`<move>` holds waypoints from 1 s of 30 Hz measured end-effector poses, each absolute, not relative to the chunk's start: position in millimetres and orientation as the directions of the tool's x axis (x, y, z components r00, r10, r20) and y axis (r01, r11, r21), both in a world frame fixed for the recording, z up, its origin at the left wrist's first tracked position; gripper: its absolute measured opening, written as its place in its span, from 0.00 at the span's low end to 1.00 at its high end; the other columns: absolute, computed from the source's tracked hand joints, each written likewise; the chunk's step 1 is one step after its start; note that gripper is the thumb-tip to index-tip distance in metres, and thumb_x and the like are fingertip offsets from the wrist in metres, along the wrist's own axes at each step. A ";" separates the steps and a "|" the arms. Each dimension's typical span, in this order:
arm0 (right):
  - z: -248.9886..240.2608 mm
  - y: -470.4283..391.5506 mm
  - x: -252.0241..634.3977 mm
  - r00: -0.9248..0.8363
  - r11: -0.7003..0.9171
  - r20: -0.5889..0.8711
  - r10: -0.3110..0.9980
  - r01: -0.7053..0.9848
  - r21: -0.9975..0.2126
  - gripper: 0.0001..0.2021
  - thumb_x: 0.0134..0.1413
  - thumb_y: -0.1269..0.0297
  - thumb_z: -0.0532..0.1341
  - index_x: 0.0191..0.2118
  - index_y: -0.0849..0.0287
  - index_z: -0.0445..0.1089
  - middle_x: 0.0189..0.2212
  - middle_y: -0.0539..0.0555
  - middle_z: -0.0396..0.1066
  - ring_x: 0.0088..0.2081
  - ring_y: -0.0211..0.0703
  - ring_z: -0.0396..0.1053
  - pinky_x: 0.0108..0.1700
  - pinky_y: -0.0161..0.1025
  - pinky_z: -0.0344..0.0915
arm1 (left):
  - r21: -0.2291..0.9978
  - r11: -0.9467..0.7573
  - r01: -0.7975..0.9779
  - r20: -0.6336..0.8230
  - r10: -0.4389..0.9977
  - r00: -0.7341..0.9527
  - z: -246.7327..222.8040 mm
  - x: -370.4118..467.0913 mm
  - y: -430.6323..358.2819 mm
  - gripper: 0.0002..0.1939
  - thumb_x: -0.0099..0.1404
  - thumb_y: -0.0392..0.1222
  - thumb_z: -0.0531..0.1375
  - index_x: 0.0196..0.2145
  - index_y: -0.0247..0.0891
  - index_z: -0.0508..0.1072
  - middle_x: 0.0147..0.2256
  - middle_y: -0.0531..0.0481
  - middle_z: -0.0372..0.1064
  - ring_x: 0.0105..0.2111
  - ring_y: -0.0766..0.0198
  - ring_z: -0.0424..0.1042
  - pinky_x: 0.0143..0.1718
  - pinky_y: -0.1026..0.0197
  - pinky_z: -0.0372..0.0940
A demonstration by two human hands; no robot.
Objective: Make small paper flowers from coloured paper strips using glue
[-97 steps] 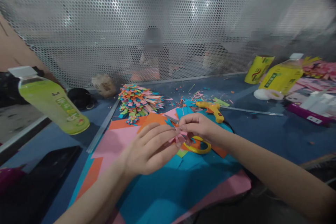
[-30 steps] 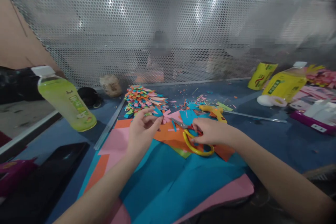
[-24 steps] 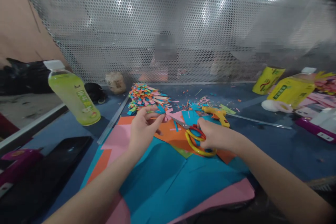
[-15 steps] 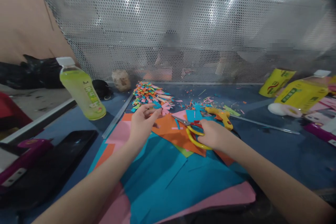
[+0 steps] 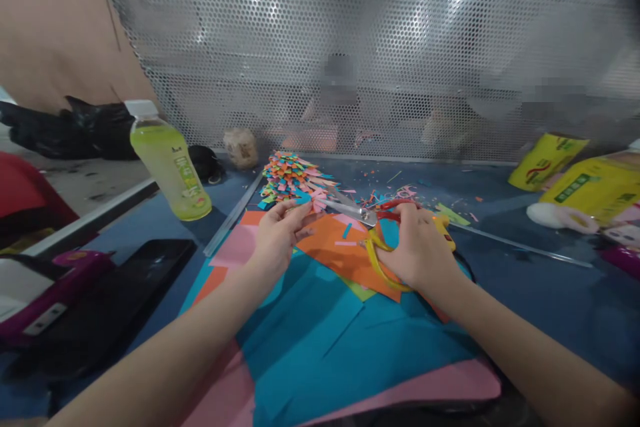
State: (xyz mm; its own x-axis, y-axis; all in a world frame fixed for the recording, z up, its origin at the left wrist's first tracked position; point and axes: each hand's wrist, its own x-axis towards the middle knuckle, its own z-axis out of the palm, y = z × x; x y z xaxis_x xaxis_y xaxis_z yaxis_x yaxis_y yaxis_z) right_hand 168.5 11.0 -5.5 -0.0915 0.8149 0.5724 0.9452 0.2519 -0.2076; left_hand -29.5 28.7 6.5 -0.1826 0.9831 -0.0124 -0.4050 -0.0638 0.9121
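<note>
My left hand pinches small paper pieces, one blue and one pink. In my right hand are scissors with red and yellow handles. Their blades are spread and point left, with the tips by the pink piece. Below both hands lie overlapping sheets: an orange sheet, a large blue sheet and pink ones. Small cut strips rest on the orange sheet. Just behind my left hand is a heap of small multicoloured paper pieces.
A green drink bottle and a phone are at the left. A yellow glue gun is partly behind my right hand. Paper scraps lie farther back. A yellow bottle is at the right, before a perforated metal screen.
The scissors have opened wide, and their tips have moved up to the paper in my left hand. The whole view has shifted slightly, so things appear farther right.
</note>
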 end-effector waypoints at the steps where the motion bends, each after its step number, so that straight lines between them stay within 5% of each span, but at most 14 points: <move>1: -6.9 11.1 167.6 -0.094 0.237 0.587 0.804 0.956 -0.172 0.23 0.38 0.51 0.61 0.36 0.62 0.58 0.34 0.62 0.67 0.39 0.55 0.61 0.38 0.43 0.59 | 0.916 -0.067 -0.395 -0.011 0.981 -0.192 7.2 -28.5 27.7 0.15 0.42 0.37 0.66 0.27 0.36 0.65 0.28 0.52 0.70 0.31 0.62 0.74 0.20 0.69 0.65; 8: -11.6 13.2 165.8 -0.114 0.181 0.583 0.804 0.982 -0.057 0.19 0.43 0.50 0.56 0.35 0.62 0.58 0.32 0.61 0.67 0.38 0.55 0.62 0.34 0.43 0.59 | 0.942 -0.117 -0.315 0.067 0.984 -0.166 5.1 -24.8 23.5 0.15 0.43 0.40 0.66 0.26 0.35 0.65 0.25 0.52 0.69 0.31 0.62 0.73 0.19 0.69 0.64; 20: -6.4 9.2 165.0 -0.080 0.192 0.526 0.847 0.968 -0.161 0.19 0.43 0.52 0.56 0.37 0.61 0.59 0.32 0.59 0.67 0.38 0.52 0.64 0.32 0.40 0.60 | 0.934 -0.084 -0.347 0.045 0.992 -0.121 1.7 -23.8 26.7 0.15 0.44 0.38 0.65 0.28 0.36 0.63 0.26 0.52 0.70 0.30 0.62 0.74 0.20 0.69 0.65; 30: -1.9 8.3 168.1 -0.067 0.114 0.531 0.845 0.992 -0.057 0.22 0.41 0.49 0.57 0.38 0.61 0.60 0.31 0.59 0.66 0.36 0.50 0.64 0.28 0.37 0.57 | 0.939 -0.081 -0.334 0.041 0.991 -0.128 2.5 -23.6 24.8 0.15 0.44 0.38 0.65 0.26 0.36 0.62 0.24 0.53 0.69 0.29 0.64 0.73 0.21 0.69 0.65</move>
State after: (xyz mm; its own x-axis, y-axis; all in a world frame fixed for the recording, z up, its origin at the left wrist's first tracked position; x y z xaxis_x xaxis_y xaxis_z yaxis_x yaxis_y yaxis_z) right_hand 168.1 8.3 -1.9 -0.0670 0.8446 0.5312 0.9918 0.1144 -0.0568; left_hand -23.6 24.8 2.5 -0.1278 0.9910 0.0406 -0.3338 -0.0815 0.9391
